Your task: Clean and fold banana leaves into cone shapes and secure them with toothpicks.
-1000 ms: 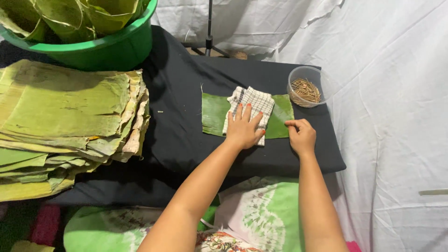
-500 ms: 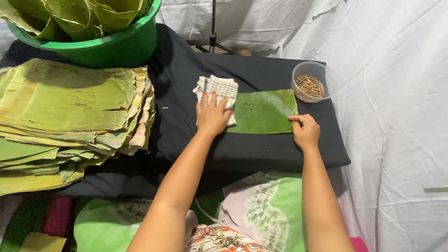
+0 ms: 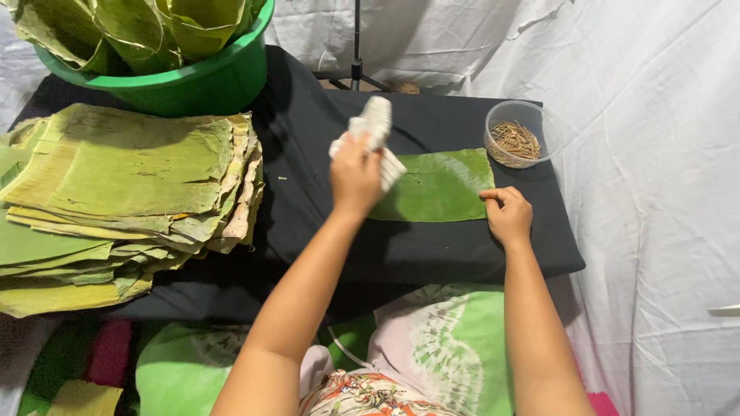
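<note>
Left fingers (image 3: 348, 151) are curled tightly round a bunched checked cloth (image 3: 371, 131), which is lifted clear of the leaf (image 3: 439, 185); the cloth rises above the knuckles and a loose fold hangs over the leaf's left end, blurred, so its exact edge cannot be told. The left hand (image 3: 354, 173) thus hovers over the leaf's left end, not pressing on it. Right fingers (image 3: 497, 196) are bent almost closed, the tips resting at the leaf's lower right corner; the right hand (image 3: 509, 216) grasps nothing, and its placement there is judged to pin the leaf flat against the black cloth (image 3: 308, 231) so that it does not slide under wiping. The leaf, a cut green rectangle, lies flat on the black cloth with its long side running left to right. Just beyond the leaf's upper right corner stands a clear bowl (image 3: 515, 135) holding thin brown sticks, within reach of the right hand. Well to the left of the leaf lies a stack of leaves (image 3: 123, 192), larger and yellower, and beyond that stack, far up and left of the leaf, a green tub (image 3: 177, 77) holds folded leaves. White sheeting (image 3: 655, 192) hangs to the right of the leaf.
</note>
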